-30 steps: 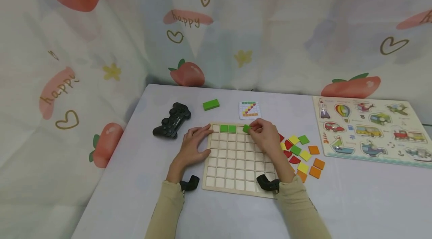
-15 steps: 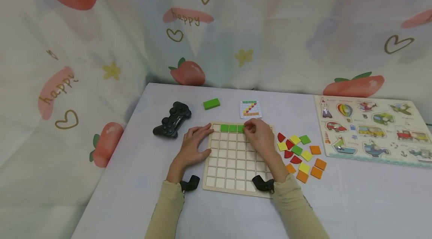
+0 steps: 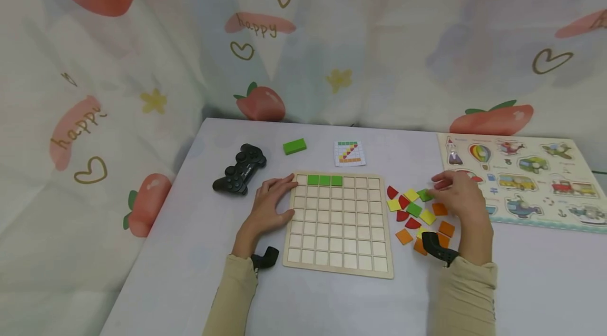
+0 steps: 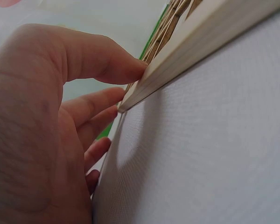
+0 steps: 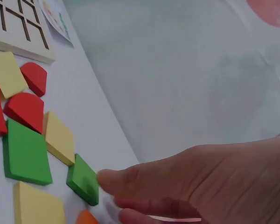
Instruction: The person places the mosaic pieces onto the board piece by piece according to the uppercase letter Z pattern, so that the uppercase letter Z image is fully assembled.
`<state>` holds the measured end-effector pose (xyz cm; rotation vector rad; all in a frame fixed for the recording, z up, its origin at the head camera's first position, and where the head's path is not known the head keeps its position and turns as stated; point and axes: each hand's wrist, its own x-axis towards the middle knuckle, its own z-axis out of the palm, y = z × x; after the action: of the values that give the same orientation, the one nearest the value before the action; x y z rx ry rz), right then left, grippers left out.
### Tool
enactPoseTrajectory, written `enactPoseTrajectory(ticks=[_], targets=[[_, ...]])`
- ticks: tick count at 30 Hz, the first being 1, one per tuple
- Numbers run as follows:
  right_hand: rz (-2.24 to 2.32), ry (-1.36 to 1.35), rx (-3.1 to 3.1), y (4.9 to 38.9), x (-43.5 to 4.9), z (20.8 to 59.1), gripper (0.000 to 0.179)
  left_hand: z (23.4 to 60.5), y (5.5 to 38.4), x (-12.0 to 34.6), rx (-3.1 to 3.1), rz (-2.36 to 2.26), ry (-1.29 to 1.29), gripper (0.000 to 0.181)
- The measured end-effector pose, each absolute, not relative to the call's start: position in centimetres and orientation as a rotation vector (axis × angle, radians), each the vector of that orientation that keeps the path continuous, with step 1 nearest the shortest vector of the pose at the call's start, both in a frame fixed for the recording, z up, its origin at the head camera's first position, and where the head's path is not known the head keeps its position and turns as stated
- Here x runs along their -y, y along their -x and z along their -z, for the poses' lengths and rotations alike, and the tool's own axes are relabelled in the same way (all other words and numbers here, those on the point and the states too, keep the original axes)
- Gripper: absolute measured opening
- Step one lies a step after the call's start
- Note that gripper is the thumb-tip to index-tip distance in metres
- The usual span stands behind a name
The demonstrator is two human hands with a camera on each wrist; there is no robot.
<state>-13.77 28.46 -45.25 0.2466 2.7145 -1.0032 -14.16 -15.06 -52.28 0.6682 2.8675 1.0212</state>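
The board [image 3: 338, 270] was touched along its left side by the fingers [image 4: 95, 105] of the left hand [image 3: 268, 210], which were relaxed and spread, with the thumb set apart from the rest. The fingers [image 5: 130, 181] of the right hand [image 3: 461, 197] were parted and loosely bent around nothing; a loose tile [image 5: 83, 181], green, lay on the counter [image 3: 351, 304] right at the thumb tip, though whether it was touched could not be told. Three tiles [image 3: 324, 180], also green, were seated side by side in the board's far row, right of the left fingers, in its second to fourth cells. To the left of the right fingers, yellow tiles [image 3: 411, 195] and red pieces [image 3: 392, 192] were scattered; orange tiles [image 3: 404, 236] were spread nearer the person. A controller [image 3: 240, 168] was seen left of the left fingers, and a green block [image 3: 294, 146] beyond them. A card [image 3: 349, 154] was laid farther off, between the two hands' fingers. To the right of the right fingers, a puzzle [image 3: 526, 188] was partly covered by that hand.
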Motion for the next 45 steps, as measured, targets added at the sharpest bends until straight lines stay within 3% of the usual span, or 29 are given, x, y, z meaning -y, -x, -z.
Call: enactPoseTrajectory(ticks=[21,27,36,45], targets=[[0.945,-0.139,-2.777,14.1,-27.7,46.2,0.040,52.7,13.8,15.1,-2.867,-1.025,-0.639,0.068],[1.033,-0.014,-2.872,14.9,-24.6,46.4,0.042,52.7,14.1,15.1,-2.868,-1.015,-0.670,0.067],[1.012,0.326,-2.953,15.9,-16.8,47.8,0.032,52.6,14.3,15.1,-2.871,-1.015,-0.683,0.068],[1.033,0.273,-2.960,16.0,-15.3,49.2,0.031,52.4,14.3,15.1,-2.861,-1.009,-0.671,0.068]])
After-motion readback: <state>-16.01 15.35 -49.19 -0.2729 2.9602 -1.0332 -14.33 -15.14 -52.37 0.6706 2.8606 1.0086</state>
